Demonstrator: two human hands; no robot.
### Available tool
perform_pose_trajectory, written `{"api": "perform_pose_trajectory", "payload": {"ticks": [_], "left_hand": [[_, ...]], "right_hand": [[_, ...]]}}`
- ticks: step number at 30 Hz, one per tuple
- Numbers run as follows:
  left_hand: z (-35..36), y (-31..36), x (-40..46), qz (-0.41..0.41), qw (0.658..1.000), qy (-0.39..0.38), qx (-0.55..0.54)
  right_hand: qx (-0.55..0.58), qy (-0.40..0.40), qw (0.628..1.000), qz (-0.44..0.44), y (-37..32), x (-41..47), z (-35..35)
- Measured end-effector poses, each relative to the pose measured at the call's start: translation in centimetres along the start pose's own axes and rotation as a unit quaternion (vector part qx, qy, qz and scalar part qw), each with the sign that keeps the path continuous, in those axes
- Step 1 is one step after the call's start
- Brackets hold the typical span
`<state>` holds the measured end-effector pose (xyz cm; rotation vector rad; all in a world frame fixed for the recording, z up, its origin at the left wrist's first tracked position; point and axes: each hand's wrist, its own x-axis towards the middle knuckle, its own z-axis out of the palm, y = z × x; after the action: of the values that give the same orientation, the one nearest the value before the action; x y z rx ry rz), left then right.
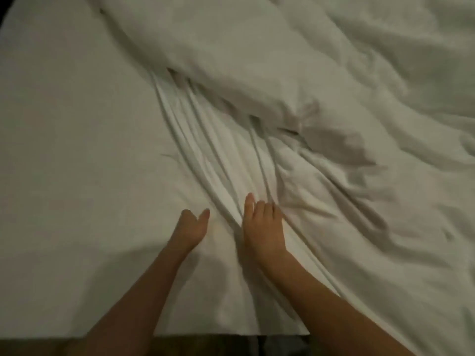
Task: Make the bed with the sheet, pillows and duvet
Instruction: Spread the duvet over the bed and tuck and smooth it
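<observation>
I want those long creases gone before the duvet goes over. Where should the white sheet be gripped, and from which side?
Probably best at the near edge of the wrinkled white sheet, from the person's side of the bed, pulling toward them. The folds run lengthwise from under the bunched white duvet toward that edge, so tension along them should flatten them. The left hand and right hand lie on the sheet.

White sheet [218,160] creased lengthwise; duvet [282,60] (rumpled) heaped beyond.

Bed [51,150]: wrinkled sheet [218,163], bunched duvet [282,60].
</observation>
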<state>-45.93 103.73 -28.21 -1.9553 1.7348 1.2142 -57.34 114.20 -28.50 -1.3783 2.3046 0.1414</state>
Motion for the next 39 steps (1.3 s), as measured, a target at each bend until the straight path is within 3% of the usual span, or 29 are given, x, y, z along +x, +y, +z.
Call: {"api": "perform_pose_trajectory", "payload": {"ticks": [1,3,6,9,11,13,16,17,19,20,21,23,25,26,28,30,31,33,35,37,39], "left_hand": [[-0.3,-0.1,0.8,-0.025,0.993,0.001,-0.114],[-0.9,0.6,1.9,-0.045,0.948,-0.004,-0.315],[-2.5,2.8,2.5,-0.018,0.879,-0.040,-0.475],[-4.5,6.0,1.3,0.031,0.848,-0.076,-0.524],[-6.0,8.4,-0.5,0.059,0.865,-0.108,-0.487],[-7.8,10.1,-2.7,0.076,0.882,-0.090,-0.456],[-12.2,9.6,-7.2,0.152,0.899,0.054,-0.407],[-13.8,8.2,-9.4,0.183,0.899,0.096,-0.386],[-16.3,3.7,-13.2,0.240,0.905,0.133,-0.326],[-17.2,1.2,-14.6,0.256,0.912,0.130,-0.294],[-17.6,-1.6,-15.1,0.264,0.927,0.123,-0.236],[-17.7,-6.9,-14.3,0.272,0.955,0.080,-0.087],[-17.7,-10.6,-12.7,0.273,0.960,0.012,0.062],[-17.6,-12.3,-11.3,0.283,0.952,-0.009,0.119],[-17.9,-14.8,-8.5,0.311,0.935,-0.049,0.162],[-18.7,-16.8,-5.7,0.310,0.937,-0.084,0.133],[-19.3,-17.8,-4.4,0.297,0.942,-0.103,0.114],[-21.1,-20.0,-1.5,0.299,0.940,-0.130,0.097],[-23.7,-21.7,1.7,0.277,0.949,-0.147,0.008],[-27.0,-21.6,5.2,0.209,0.947,-0.127,-0.209],[-30.8,-19.7,9.0,0.105,0.893,-0.091,-0.428]], "right_hand": [[-0.004,0.005,1.000,-0.005,0.0,0.1,-0.4],[0.078,0.052,0.995,-0.030,1.2,0.4,-0.6],[0.345,0.093,0.934,-0.015,3.0,-1.8,-2.9],[0.553,0.076,0.830,-0.003,3.1,-4.4,-4.9],[0.623,0.030,0.782,0.011,2.3,-6.1,-5.9],[0.658,-0.033,0.752,0.005,1.3,-7.8,-7.1],[0.616,-0.165,0.769,-0.043,0.1,-9.8,-11.0],[0.571,-0.228,0.783,-0.096,0.0,-9.9,-12.9],[0.486,-0.361,0.779,-0.160,-1.0,-9.4,-17.5],[0.433,-0.382,0.797,-0.177,-2.2,-8.3,-19.2],[0.404,-0.344,0.827,-0.185,-4.0,-6.9,-20.6],[0.436,-0.174,0.877,-0.099,-9.2,-3.2,-21.5],[0.343,-0.011,0.936,-0.072,-16.9,1.1,-20.3],[0.251,0.021,0.964,-0.089,-21.0,3.4,-18.9],[0.039,0.001,0.993,-0.114,-28.5,7.0,-14.0],[-0.146,0.004,0.984,-0.100,-33.0,9.4,-8.2],[-0.184,0.009,0.981,-0.070,-34.0,10.5,-6.5],[-0.104,0.043,0.993,-0.023,-34.2,13.0,-5.5],[0.107,0.051,0.992,0.044,-33.2,14.2,-7.3],[0.339,0.075,0.934,0.084,-32.5,12.2,-10.5],[0.492,0.090,0.863,0.071,-33.0,8.3,-13.4]]}}
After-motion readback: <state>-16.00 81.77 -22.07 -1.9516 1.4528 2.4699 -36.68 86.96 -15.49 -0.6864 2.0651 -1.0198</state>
